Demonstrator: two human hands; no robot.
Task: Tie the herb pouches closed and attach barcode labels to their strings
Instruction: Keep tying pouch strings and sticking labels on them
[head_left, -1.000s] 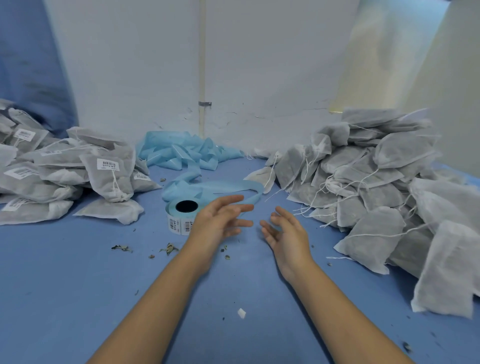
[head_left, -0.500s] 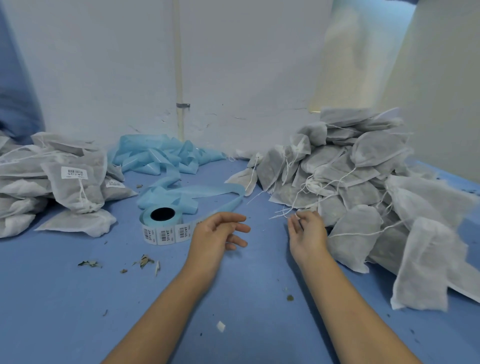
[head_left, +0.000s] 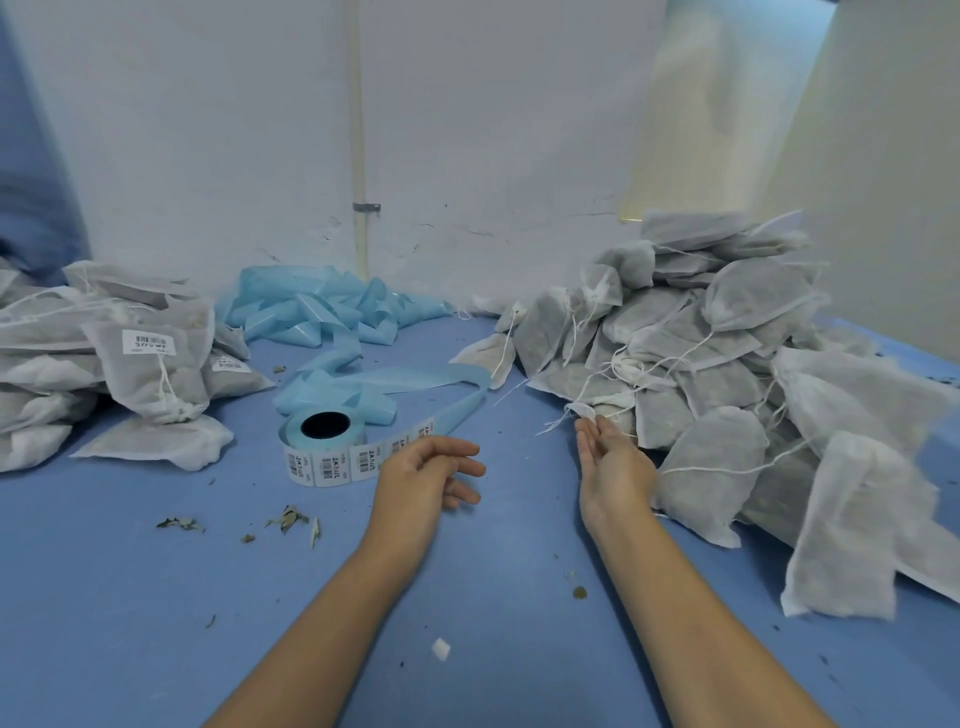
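**Two bare hands between heaps of herb pouches on a blue table**

At three o'clock rises a tall heap of grey-white gauze drawstring pouches (head_left: 727, 374), each filled with dark dried herbs, their thin white strings trailing loose and carrying no tags. At nine o'clock lies a lower heap of the same kind of gauze pouches, tied shut (head_left: 104, 364); the nearest bears a white barcode sticker (head_left: 147, 343) whose print is too blurred to read. Near the middle of the blue tabletop (head_left: 156, 623) stands a roll of white barcode labels on pale blue backing (head_left: 324, 447), its unwound pale blue backing strip (head_left: 332, 312) piled towards twelve o'clock. The label text cannot be made out. Dry leaf crumbs (head_left: 285, 519) are scattered at seven o'clock. The left hand (head_left: 421, 478) hovers beside the roll, fingers loosely curled, holding nothing. The right hand (head_left: 613, 467) reaches the foot of the untied heap, fingers fairly straight, fingertips at a pouch's white edge; whether it grips is unclear
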